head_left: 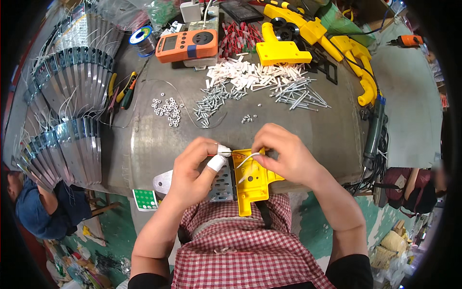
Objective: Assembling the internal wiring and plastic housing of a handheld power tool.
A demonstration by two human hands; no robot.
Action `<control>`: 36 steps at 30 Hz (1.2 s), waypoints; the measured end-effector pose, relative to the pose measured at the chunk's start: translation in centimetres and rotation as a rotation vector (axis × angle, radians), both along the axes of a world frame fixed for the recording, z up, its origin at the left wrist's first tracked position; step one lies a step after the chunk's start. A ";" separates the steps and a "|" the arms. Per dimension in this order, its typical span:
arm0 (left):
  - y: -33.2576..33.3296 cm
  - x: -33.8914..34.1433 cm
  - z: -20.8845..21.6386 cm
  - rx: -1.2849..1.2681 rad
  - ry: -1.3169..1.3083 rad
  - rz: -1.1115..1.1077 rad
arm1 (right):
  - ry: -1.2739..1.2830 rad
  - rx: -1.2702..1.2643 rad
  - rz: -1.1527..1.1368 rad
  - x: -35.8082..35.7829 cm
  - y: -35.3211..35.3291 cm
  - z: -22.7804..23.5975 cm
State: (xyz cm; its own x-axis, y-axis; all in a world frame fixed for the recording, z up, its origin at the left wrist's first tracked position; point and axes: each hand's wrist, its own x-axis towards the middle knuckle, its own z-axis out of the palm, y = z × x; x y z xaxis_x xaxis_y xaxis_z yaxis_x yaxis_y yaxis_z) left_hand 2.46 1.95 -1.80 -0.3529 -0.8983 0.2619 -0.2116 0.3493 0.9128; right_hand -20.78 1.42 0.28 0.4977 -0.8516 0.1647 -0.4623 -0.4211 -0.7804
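Observation:
A yellow plastic housing half point(251, 191), its hollow side up, lies at the table's front edge before me. A perforated metal plate point(222, 185) adjoins its left side, with a rounded silvery blade point(162, 182) further left. My left hand point(187, 173), thumb and a finger wrapped in white, is closed in a pinch at the housing's upper left corner; what it pinches is too small to make out. Over the housing, my right hand point(288, 156) pinches a thin white wire point(246, 160), which curves down to the left.
Across the table lie white washers point(167, 110), screws point(216, 98), long bolts point(301, 94) and white sleeves point(260, 72). Behind them are an orange multimeter point(187, 45), a solder spool point(143, 41) and yellow housings point(284, 52). Metal blades with wires point(72, 72) fan out left; pliers point(127, 91) lie nearby.

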 end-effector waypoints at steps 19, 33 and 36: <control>0.2 0.4 0.5 -0.003 0.069 -0.266 | -0.079 0.456 -0.309 1.7 -0.5 0.8; -0.1 -1.1 2.4 -0.282 -0.266 -0.293 | -0.202 0.375 -0.314 0.4 -0.2 0.1; 0.4 -1.0 3.3 -0.304 -0.341 -0.397 | -0.167 0.350 -0.304 1.4 -0.4 0.3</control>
State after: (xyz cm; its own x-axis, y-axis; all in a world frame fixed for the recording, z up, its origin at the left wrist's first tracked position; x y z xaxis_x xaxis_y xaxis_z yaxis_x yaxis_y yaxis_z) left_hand 1.45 2.33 1.53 -0.7553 -0.5828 0.2996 -0.2744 0.6965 0.6630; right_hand -19.34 1.01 0.54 0.2096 -0.9726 -0.1006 -0.3800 0.0137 -0.9249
